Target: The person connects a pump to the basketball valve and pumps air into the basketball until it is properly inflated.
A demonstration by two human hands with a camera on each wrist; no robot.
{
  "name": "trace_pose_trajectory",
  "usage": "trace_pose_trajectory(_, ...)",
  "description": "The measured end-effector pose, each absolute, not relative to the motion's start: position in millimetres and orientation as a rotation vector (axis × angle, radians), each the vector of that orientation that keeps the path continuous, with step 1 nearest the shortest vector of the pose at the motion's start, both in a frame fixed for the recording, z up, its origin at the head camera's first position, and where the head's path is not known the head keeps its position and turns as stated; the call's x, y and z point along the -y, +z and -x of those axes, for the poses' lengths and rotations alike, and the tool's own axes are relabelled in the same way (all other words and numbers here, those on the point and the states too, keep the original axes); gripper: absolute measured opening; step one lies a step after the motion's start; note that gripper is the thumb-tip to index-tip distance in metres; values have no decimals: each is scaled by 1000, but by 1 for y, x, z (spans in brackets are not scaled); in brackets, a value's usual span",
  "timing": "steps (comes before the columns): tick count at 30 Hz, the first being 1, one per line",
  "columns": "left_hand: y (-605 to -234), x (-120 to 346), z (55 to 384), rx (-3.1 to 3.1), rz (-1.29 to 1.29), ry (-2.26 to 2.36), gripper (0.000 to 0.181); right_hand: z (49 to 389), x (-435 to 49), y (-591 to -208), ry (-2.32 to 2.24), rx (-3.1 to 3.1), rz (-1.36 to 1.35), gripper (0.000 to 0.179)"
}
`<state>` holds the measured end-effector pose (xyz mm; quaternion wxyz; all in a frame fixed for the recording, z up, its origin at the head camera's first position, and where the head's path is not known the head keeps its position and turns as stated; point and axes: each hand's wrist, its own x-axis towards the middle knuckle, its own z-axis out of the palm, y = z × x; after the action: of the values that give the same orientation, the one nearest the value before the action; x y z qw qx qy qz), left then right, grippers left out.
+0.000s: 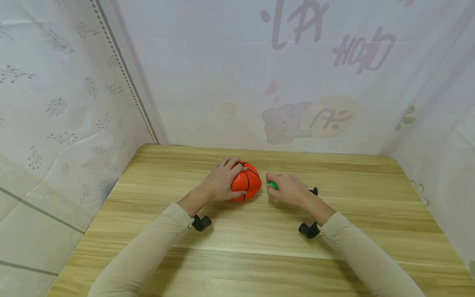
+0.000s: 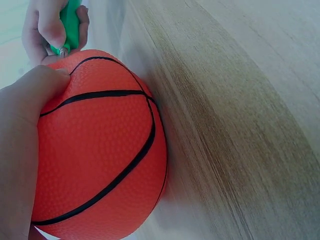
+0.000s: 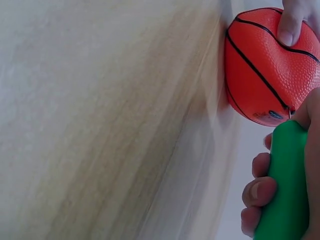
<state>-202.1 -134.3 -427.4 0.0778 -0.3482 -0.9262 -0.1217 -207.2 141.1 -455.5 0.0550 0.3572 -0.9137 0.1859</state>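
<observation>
An orange-red toy basketball point(image 1: 252, 185) with black lines sits on the table, drawn to a blunt point on its right side. My left hand point(image 1: 222, 181) grips it from the left, fingers over the top and thumb on the near side. In my right hand point(image 1: 288, 190) is a green ball pump point(image 3: 286, 185), with the fingers curled round its body. From the pump's end a thin metal needle point(image 3: 289, 114) reaches the pointed side of the ball. Most of the pump is hidden by the hand in the head view.
The wood-grain table point(image 1: 241, 264) stretches out on both sides of the hands. Behind it hangs a pale printed cloth point(image 1: 208, 74), with more patterned cloth at the left and right. Black mounts point(image 1: 201, 223) stick out near both wrists.
</observation>
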Motion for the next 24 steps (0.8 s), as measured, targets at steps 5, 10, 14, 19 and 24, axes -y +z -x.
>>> trace_pose_trajectory(5,-429,136,204,2800,1023,-429,61,211,-160,-456,580,2847,-1043,10)
trace_pose_trajectory(10,-432,140,205,2798,1015,-480,70,215,-193,-457,541,2814,-986,4)
trace_pose_trajectory(14,-435,139,204,2809,1008,-487,83,212,-204,-454,487,2823,-987,7)
trace_pose_trajectory(19,-436,139,203,2812,1000,-575,89,210,-217,-455,442,2853,-968,24)
trace_pose_trajectory(24,-433,140,204,2790,1004,-637,97,210,-225,-463,417,2856,-964,30)
